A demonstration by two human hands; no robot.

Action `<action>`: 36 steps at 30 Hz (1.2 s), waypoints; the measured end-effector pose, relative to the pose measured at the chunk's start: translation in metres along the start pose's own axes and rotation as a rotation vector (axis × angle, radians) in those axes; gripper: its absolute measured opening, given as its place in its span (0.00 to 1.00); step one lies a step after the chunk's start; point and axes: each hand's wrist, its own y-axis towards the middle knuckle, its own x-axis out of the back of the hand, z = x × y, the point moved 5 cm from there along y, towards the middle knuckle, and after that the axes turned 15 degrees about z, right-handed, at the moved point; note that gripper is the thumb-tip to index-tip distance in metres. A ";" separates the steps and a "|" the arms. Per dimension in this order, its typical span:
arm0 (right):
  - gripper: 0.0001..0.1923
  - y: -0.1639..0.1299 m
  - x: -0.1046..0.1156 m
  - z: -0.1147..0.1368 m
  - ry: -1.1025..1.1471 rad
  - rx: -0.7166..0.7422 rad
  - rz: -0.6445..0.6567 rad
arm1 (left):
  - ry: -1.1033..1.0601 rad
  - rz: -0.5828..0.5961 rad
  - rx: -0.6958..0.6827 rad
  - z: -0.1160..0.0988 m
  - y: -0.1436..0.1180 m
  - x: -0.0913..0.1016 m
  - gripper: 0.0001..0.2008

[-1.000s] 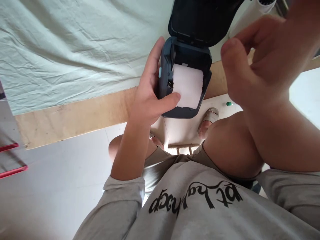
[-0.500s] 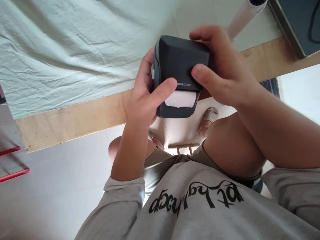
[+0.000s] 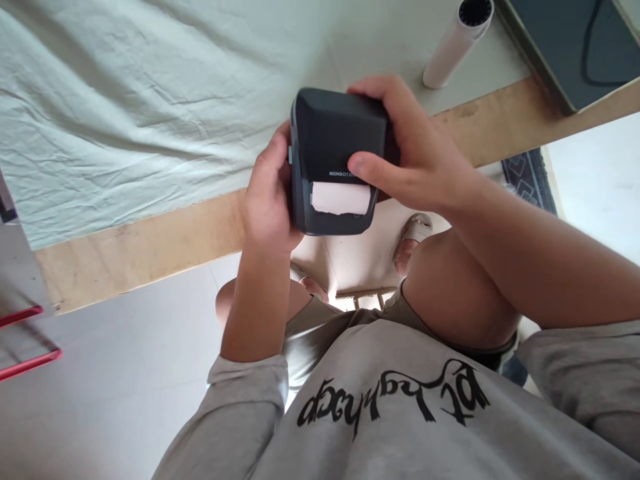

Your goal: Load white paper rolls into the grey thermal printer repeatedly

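Observation:
A dark label printer (image 3: 340,133) marked NIIMBOT is held up over the table's front edge, its front facing me. White label paper (image 3: 341,198) with a ragged lower edge sticks out of its slot. My left hand (image 3: 270,193) grips the printer's left side, close to a small light-blue tab (image 3: 291,155); the fingers behind it are hidden. My right hand (image 3: 410,147) is closed around the right side, thumb on the front by the lettering and the other fingers over the back edge.
A pale green cloth (image 3: 125,120) covers the table, which has a bare wooden edge (image 3: 150,243). A white cylinder (image 3: 453,53) with a dark open top stands at the back right. Beside it lies a dark tray (image 3: 555,53) with a cable. Red bars (image 3: 30,363) show at the far left.
The printer and both hands have shifted left and slightly down in view. My left thumb has moved off the printer's front to its side. More of the white cylinder shows.

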 end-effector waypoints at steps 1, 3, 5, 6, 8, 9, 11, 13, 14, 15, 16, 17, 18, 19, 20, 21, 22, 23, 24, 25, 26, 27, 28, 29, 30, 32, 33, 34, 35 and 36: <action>0.32 -0.001 0.001 0.003 -0.009 0.055 -0.013 | 0.002 -0.005 -0.003 0.000 0.000 -0.001 0.17; 0.31 -0.005 0.005 0.012 -0.039 0.162 -0.073 | 0.021 -0.023 0.005 0.001 0.000 0.001 0.16; 0.29 -0.008 0.008 0.019 -0.065 0.236 -0.134 | 0.042 -0.027 0.015 0.001 0.000 0.005 0.15; 0.29 -0.009 0.008 0.022 -0.075 0.259 -0.148 | 0.052 -0.020 0.012 0.001 0.000 0.006 0.15; 0.29 -0.008 0.007 0.025 -0.109 0.290 -0.133 | 0.066 -0.001 -0.007 0.000 0.001 0.008 0.15; 0.29 -0.007 0.005 0.026 -0.131 0.296 -0.113 | 0.072 0.006 -0.013 -0.001 0.001 0.008 0.16; 0.28 -0.006 0.004 0.026 -0.159 0.292 -0.092 | 0.078 0.016 -0.017 -0.002 0.002 0.008 0.17; 0.26 -0.005 0.005 0.026 -0.148 0.296 -0.112 | 0.068 0.027 -0.018 -0.002 0.002 0.007 0.15; 0.26 -0.004 0.005 0.026 -0.132 0.295 -0.123 | 0.062 0.029 -0.022 -0.003 0.002 0.007 0.14; 0.26 -0.004 0.006 0.026 -0.115 0.299 -0.131 | 0.055 0.032 -0.025 -0.003 0.002 0.008 0.13; 0.26 -0.003 0.005 0.026 -0.099 0.303 -0.133 | 0.048 0.036 -0.025 -0.003 0.002 0.009 0.13; 0.26 -0.002 0.005 0.027 -0.085 0.307 -0.130 | 0.044 0.036 -0.022 -0.002 0.002 0.011 0.12; 0.26 -0.002 0.004 0.027 -0.072 0.308 -0.122 | 0.044 0.039 -0.016 -0.001 0.002 0.013 0.12; 0.27 -0.001 0.003 0.027 -0.061 0.311 -0.113 | 0.049 0.045 -0.014 -0.001 0.002 0.014 0.12; 0.27 0.000 0.002 0.027 -0.051 0.320 -0.106 | 0.057 0.044 -0.016 -0.001 0.001 0.016 0.12; 0.28 0.000 0.001 0.027 -0.043 0.334 -0.104 | 0.069 0.040 -0.024 -0.001 0.000 0.017 0.12; 0.28 0.001 0.001 0.028 -0.040 0.348 -0.106 | 0.082 0.033 -0.035 -0.002 0.000 0.018 0.12; 0.28 0.001 0.001 0.028 -0.039 0.364 -0.113 | 0.092 0.023 -0.045 -0.003 -0.001 0.018 0.12; 0.28 0.001 0.001 0.029 -0.046 0.379 -0.120 | 0.097 0.016 -0.048 -0.004 -0.002 0.019 0.12; 0.29 0.001 0.002 0.029 -0.061 0.389 -0.122 | 0.097 0.009 -0.046 -0.005 -0.002 0.018 0.11; 0.29 0.000 0.002 0.030 -0.086 0.393 -0.119 | 0.087 0.003 -0.041 -0.006 -0.002 0.017 0.11; 0.30 0.000 0.004 0.030 -0.123 0.389 -0.117 | 0.068 -0.004 -0.038 -0.006 -0.002 0.016 0.11; 0.30 -0.002 0.006 0.031 -0.172 0.374 -0.126 | 0.047 -0.014 -0.039 -0.006 -0.002 0.015 0.11; 0.30 -0.004 0.009 0.031 -0.228 0.351 -0.154 | 0.023 -0.025 -0.044 -0.006 -0.001 0.014 0.11; 0.30 -0.006 0.012 0.032 -0.285 0.321 -0.199 | -0.001 -0.036 -0.051 -0.006 -0.001 0.012 0.11; 0.26 -0.014 0.020 0.033 -0.352 0.258 -0.335 | -0.014 -0.039 -0.051 -0.005 0.000 0.009 0.12; 0.23 -0.018 0.024 0.033 -0.356 0.218 -0.401 | -0.001 -0.030 -0.044 -0.004 0.001 0.008 0.11; 0.20 -0.022 0.026 0.033 -0.352 0.178 -0.451 | 0.016 -0.023 -0.033 -0.003 0.001 0.007 0.11; 0.17 -0.025 0.027 0.032 -0.350 0.139 -0.491 | 0.037 -0.015 -0.022 -0.002 0.001 0.007 0.10; 0.14 -0.028 0.028 0.032 -0.348 0.105 -0.523 | 0.057 -0.006 -0.010 -0.002 0.001 0.007 0.09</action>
